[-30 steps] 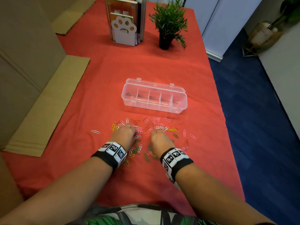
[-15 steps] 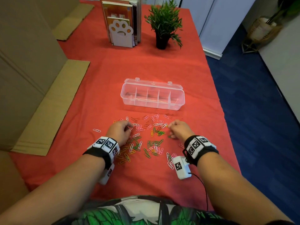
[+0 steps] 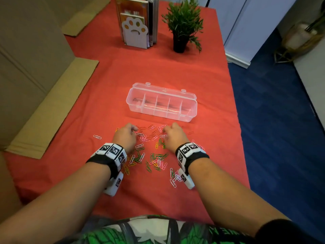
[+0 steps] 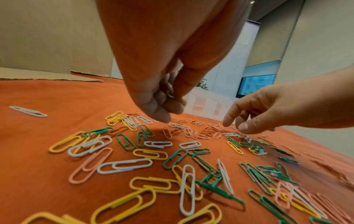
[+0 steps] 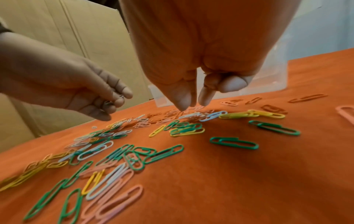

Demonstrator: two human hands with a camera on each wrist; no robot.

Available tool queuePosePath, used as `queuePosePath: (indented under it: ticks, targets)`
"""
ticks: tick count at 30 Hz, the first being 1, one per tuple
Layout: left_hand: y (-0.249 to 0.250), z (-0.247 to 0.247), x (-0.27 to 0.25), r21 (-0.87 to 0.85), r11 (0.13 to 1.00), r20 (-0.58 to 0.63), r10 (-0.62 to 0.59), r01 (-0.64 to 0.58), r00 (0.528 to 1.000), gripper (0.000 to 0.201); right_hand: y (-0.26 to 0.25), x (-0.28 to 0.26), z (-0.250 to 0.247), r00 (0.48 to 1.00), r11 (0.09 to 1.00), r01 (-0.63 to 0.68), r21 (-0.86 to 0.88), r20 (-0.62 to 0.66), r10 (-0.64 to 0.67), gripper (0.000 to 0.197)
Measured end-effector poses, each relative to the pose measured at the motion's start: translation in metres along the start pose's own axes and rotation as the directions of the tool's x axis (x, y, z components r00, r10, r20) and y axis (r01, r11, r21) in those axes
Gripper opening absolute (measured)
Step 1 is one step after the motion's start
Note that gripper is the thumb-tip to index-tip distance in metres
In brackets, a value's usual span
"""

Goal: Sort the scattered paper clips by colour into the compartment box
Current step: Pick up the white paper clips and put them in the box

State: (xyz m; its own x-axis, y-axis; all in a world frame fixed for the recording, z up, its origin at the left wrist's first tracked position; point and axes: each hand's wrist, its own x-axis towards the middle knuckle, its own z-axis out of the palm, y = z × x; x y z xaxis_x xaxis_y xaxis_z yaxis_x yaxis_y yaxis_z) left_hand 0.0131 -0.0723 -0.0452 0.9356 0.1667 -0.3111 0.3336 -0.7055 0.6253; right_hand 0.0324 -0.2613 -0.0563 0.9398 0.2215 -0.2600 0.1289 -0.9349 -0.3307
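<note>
Flattened cardboard [image 3: 52,104] was laid along the tabletop's left edge. A paw-shaped bookend [image 3: 134,32] and a potted plant [image 3: 182,23] were stood at the far edge. The left hand [image 3: 125,136] was curled, small clips pinched. Wire paper clips [image 3: 153,155] were strewn mid-table. The right hand [image 3: 175,136] was nearly closed; a hold could not be told. The clear plastic compartment box [image 3: 161,103] was placed just beyond, open.

Clips [image 4: 169,94] inside the left hand's [image 4: 159,103] curled fingers — colour unreadable; far clips [image 5: 172,113] blur together.
</note>
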Motion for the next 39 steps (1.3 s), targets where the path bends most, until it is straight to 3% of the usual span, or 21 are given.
queuePosePath:
  ticks: [4, 8, 11, 13, 16, 20, 21, 22, 23, 24, 26, 28, 30, 33, 37, 39]
  targets:
    - [-0.001, -0.001, 0.007, -0.008, 0.997, -0.089, -0.073, 0.073, 0.993, 0.025, 0.003, -0.003, 0.009, 0.997, 0.995, 0.071, -0.071, 0.007, -0.071, 0.023]
    - [-0.007, -0.005, 0.018, 0.149, 0.983, -0.145, -0.081, 0.102, 0.986, 0.025, 0.019, -0.01, 0.011, 0.998, 0.996, 0.057, -0.063, 0.042, -0.054, 0.018]
    - [-0.01, -0.002, 0.027, 0.251, 0.966, -0.153, -0.03, 0.069, 0.988, 0.025, 0.028, -0.015, 0.0, 0.998, 0.993, -0.036, 0.109, 0.052, 0.031, 0.006]
    - [-0.007, 0.001, 0.03, 0.291, 0.954, -0.146, -0.03, 0.071, 0.989, 0.027, 0.035, -0.017, -0.006, 0.989, 0.938, -0.147, 0.314, 0.033, 0.144, 0.011]
    - [-0.003, 0.004, 0.037, 0.341, 0.938, -0.128, -0.017, 0.06, 0.992, 0.028, 0.046, -0.018, -0.009, 0.949, 0.727, -0.294, 0.621, 0.096, 0.301, 0.026]
    - [-0.005, 0.005, 0.045, 0.357, 0.933, -0.089, -0.016, 0.047, 0.996, 0.021, 0.046, -0.028, -0.018, 0.857, 0.192, -0.403, 0.895, 0.295, 0.423, 0.025]
    - [-0.005, 0.005, 0.045, 0.36, 0.932, -0.081, -0.005, 0.034, 0.997, 0.021, 0.044, -0.03, -0.02, 0.846, 0.1, -0.405, 0.909, 0.331, 0.418, 0.023]
    - [-0.006, 0.006, 0.044, 0.361, 0.932, -0.082, 0.018, 0.013, 0.996, 0.021, 0.043, -0.03, -0.019, 0.84, 0.064, -0.41, 0.91, 0.35, 0.415, 0.022]
    - [-0.005, 0.007, 0.044, 0.35, 0.937, -0.092, 0.045, -0.01, 0.995, 0.021, 0.043, -0.03, -0.018, 0.841, 0.133, -0.429, 0.893, 0.342, 0.418, 0.022]
    - [-0.005, 0.006, 0.042, 0.321, 0.947, -0.104, 0.07, -0.033, 0.992, 0.02, 0.043, -0.027, -0.015, 0.856, 0.298, -0.441, 0.846, 0.298, 0.422, 0.021]
    - [-0.002, 0.003, 0.037, 0.227, 0.971, -0.122, 0.101, -0.071, 0.987, 0.016, 0.043, -0.023, -0.01, 0.908, 0.705, -0.405, 0.582, 0.163, 0.387, 0.015]
    - [0.001, -0.001, 0.028, 0.108, 0.992, -0.102, 0.073, -0.061, 0.992, 0.014, 0.039, -0.022, -0.004, 0.949, 0.9, -0.309, 0.308, 0.039, 0.313, 0.011]
    - [0.001, -0.005, 0.018, -0.05, 0.999, -0.006, 0.014, -0.015, 1.0, 0.016, 0.035, -0.023, 0.004, 0.976, 0.971, -0.21, 0.115, -0.035, 0.215, 0.022]
    - [-0.003, -0.008, 0.005, -0.346, 0.929, 0.171, -0.074, 0.13, 0.982, 0.022, 0.025, -0.028, 0.014, 0.988, 0.985, -0.145, -0.097, -0.074, 0.138, 0.029]
    - [-0.007, -0.012, -0.011, -0.562, 0.768, 0.26, -0.189, 0.308, 0.947, 0.03, 0.019, -0.036, 0.02, 0.987, 0.98, -0.151, -0.129, -0.069, 0.143, 0.028]
    - [-0.012, -0.012, -0.015, -0.594, 0.721, 0.303, -0.209, 0.356, 0.93, 0.03, 0.019, -0.039, 0.02, 0.985, 0.986, -0.164, -0.026, -0.054, 0.163, 0.024]
